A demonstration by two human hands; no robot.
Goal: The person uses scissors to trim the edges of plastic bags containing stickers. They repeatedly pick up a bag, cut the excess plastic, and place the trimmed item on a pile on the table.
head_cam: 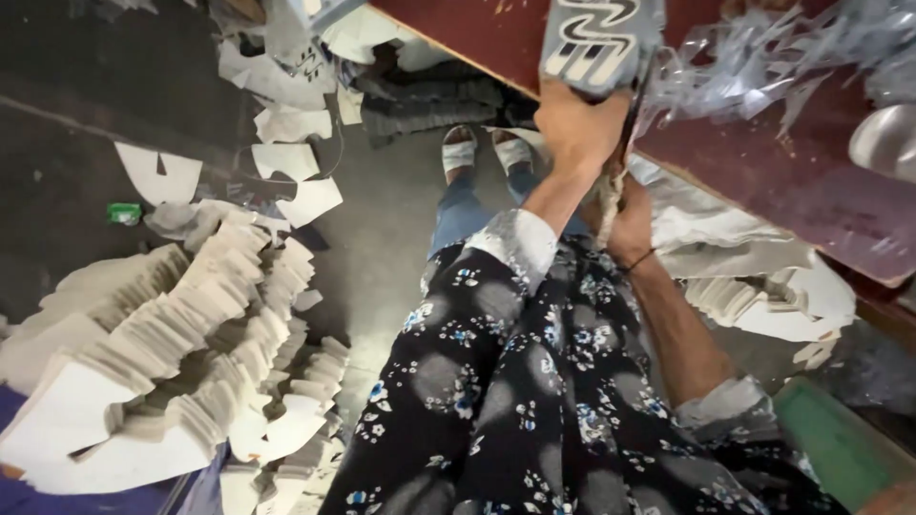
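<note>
My left hand reaches up to the edge of a dark red table and grips the lower end of a grey shoe-upper piece with black and white stripes. Just below it, under the table edge, my right hand is closed around a pale twisted cord that hangs down from the edge. A thin black band sits on that wrist. Both arms come out of rolled sleeves of a black flowered garment.
Tall stacks of white cut pieces fill the left. More white pieces lie on the dark floor. Clear plastic scraps and a metal object are on the table. A green box sits lower right. My sandalled feet stand below.
</note>
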